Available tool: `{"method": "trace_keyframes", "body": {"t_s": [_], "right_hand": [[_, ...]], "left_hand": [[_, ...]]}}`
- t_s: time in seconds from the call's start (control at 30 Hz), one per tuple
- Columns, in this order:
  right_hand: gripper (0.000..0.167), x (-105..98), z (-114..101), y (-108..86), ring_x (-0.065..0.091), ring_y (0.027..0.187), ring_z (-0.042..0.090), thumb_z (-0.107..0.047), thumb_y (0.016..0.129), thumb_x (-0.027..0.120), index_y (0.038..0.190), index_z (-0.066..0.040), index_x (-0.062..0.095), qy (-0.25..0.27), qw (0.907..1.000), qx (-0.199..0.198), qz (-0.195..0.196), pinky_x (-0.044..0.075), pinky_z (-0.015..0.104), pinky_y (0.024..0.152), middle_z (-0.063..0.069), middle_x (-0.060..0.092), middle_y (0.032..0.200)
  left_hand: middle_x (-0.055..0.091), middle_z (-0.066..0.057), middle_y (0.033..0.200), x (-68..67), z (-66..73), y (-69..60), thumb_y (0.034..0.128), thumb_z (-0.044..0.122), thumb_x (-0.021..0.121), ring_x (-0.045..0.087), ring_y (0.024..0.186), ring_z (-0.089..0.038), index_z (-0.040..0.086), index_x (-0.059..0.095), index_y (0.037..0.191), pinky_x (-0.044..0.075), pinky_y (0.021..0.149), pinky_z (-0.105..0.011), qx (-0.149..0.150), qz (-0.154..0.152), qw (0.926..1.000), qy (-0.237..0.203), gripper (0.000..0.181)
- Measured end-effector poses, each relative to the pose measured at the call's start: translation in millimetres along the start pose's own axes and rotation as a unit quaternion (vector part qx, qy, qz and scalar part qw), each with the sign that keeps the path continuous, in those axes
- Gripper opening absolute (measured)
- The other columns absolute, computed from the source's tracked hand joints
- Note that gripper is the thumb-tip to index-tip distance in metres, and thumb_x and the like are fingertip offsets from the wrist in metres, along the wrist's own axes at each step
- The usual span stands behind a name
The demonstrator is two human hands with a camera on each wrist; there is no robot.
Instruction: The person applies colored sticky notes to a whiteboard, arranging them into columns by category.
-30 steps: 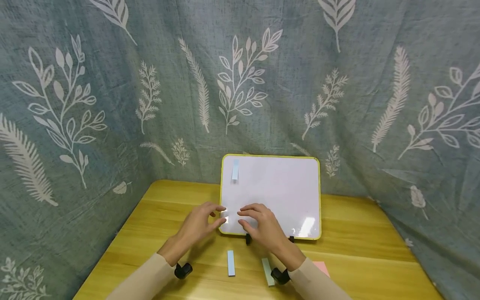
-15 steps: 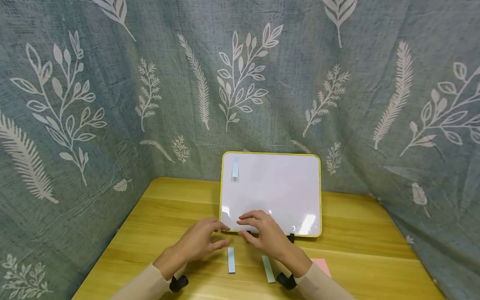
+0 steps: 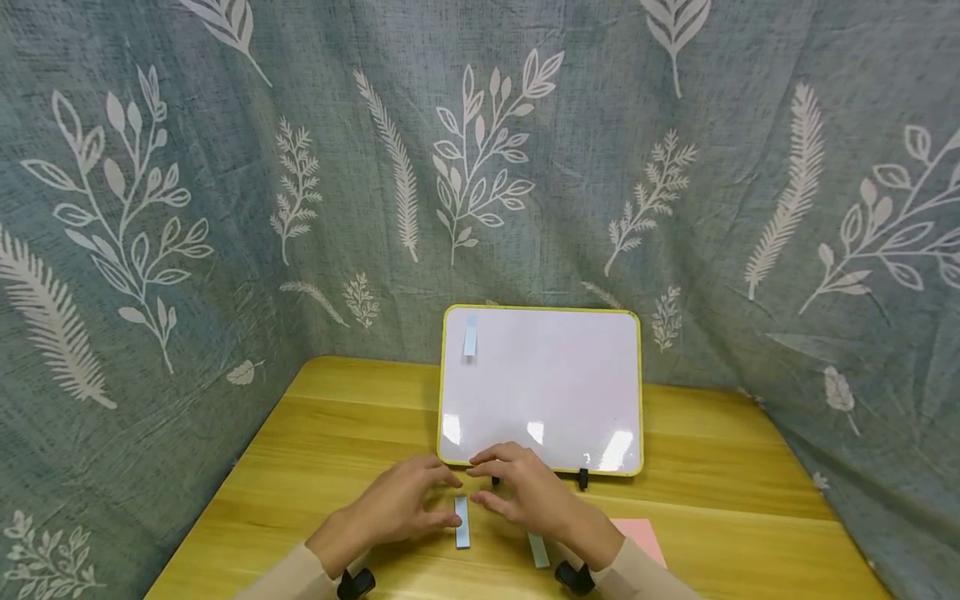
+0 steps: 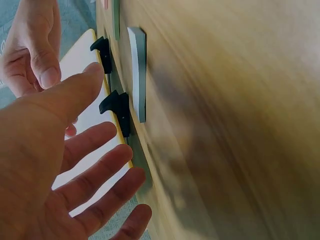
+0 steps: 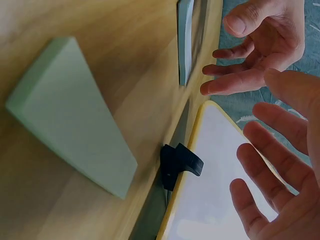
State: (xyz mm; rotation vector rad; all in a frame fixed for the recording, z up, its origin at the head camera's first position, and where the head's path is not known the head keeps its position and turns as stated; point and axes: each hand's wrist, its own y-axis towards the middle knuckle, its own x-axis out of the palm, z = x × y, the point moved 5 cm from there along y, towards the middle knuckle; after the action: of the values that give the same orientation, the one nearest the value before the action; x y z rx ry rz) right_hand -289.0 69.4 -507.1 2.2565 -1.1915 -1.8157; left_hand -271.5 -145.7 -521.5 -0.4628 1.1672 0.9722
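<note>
A thin pad of light blue sticky notes (image 3: 462, 533) lies on the table between my hands. My left hand (image 3: 397, 500) hovers just left of it, thumb tip near its edge in the head view; the left wrist view shows a gap between them. Fingers spread and bent a little, it holds nothing. My right hand (image 3: 528, 496) hovers to the right, also holding nothing, over a narrow green sticky-note pad (image 5: 77, 117) that it partly covers in the head view. Behind both hands leans a yellow-framed whiteboard (image 3: 555, 375), with one blue sticky strip (image 3: 470, 337) at its upper left.
Black feet (image 3: 583, 478) hold the whiteboard's lower edge. A pink sticky-note pad (image 3: 645, 535) lies beside my right forearm, partly hidden. The wooden table (image 3: 750, 492) is enclosed by a leaf-patterned curtain (image 3: 525, 167) behind and at the sides.
Both hands have come down and back from in front of the whiteboard's lower left to a spot around the blue pad. The pads and the strip on the board stay where they were.
</note>
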Motion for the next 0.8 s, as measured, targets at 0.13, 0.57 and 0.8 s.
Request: {"method": "trace_keyframes", "body": {"t_s": [0.13,0.57,0.8], "right_hand": [[0.030,4,-1,-1.0,0.078,0.127,0.026,-0.024,0.105,0.091,0.129,-0.007,0.087,-0.002,1.0000,-0.003,-0.009,0.068,0.044,0.108,0.010,0.083,0.138],[0.029,16,-7,-5.4,0.078,0.125,0.021,-0.028,0.106,0.089,0.129,-0.009,0.088,-0.003,0.9986,-0.019,-0.049,0.066,0.044,0.110,0.005,0.084,0.133],[0.026,23,-10,-8.4,0.078,0.120,0.016,-0.027,0.106,0.089,0.126,-0.010,0.089,-0.008,0.9965,-0.023,-0.079,0.066,0.035,0.105,0.001,0.082,0.131]], "left_hand": [[0.080,0.006,0.134,2.3,0.2,-1.4,0.0970,0.054,0.095,0.076,0.124,-0.017,0.021,0.085,0.133,0.066,0.104,-0.045,-0.001,-0.006,1.0000,0.007,0.050],[0.079,0.007,0.137,6.7,-1.0,-8.8,0.0959,0.056,0.096,0.074,0.133,-0.025,0.024,0.086,0.131,0.064,0.111,-0.055,-0.004,-0.009,0.9999,0.009,0.049],[0.078,0.008,0.139,8.4,0.4,-10.9,0.0970,0.060,0.093,0.072,0.133,-0.023,0.026,0.085,0.130,0.064,0.111,-0.055,-0.008,-0.015,0.9999,0.000,0.048]]}}
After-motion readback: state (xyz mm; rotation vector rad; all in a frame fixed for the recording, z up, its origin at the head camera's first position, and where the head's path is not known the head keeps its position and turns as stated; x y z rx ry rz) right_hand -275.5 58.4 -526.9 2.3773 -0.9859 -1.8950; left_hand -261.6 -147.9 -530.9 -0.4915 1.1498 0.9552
